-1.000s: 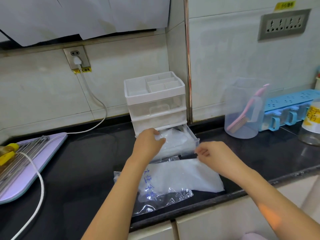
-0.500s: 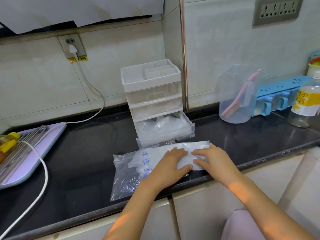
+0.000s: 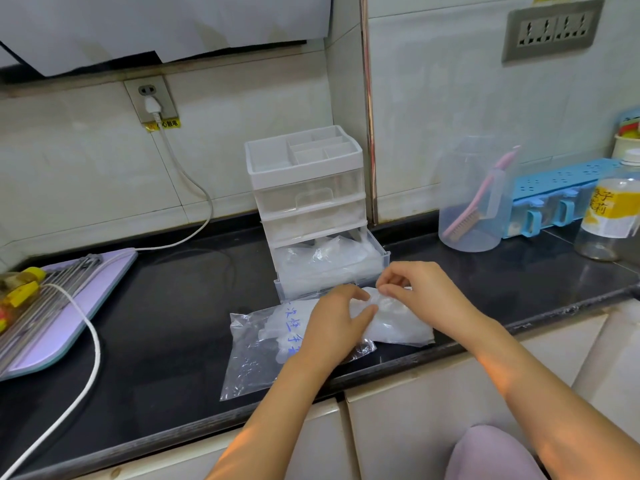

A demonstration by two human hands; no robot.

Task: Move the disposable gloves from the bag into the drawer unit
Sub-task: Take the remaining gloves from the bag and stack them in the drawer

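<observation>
A clear plastic bag (image 3: 256,355) with blue writing lies flat on the black counter near its front edge. A stack of thin white disposable gloves (image 3: 398,327) sticks out of its right end. My left hand (image 3: 332,323) lies on the bag and pinches the top of the stack with thumb and fingers. My right hand (image 3: 415,289) pinches the same spot from the right. Behind stands a white drawer unit (image 3: 308,188); its bottom drawer (image 3: 381,261) is pulled out and holds crumpled gloves (image 3: 322,258).
At the left lies a lilac board (image 3: 69,317) with metal rods and a white cable (image 3: 90,341) across it. A clear jug with a pink brush (image 3: 474,199), a blue rack (image 3: 557,192) and a bottle (image 3: 609,216) stand at the right. The counter edge (image 3: 519,327) runs under my forearms.
My left hand left the open drawer and came down onto the bag. Both hands first pressed flat on the gloves, and now their fingers pinch the top of the stack.
</observation>
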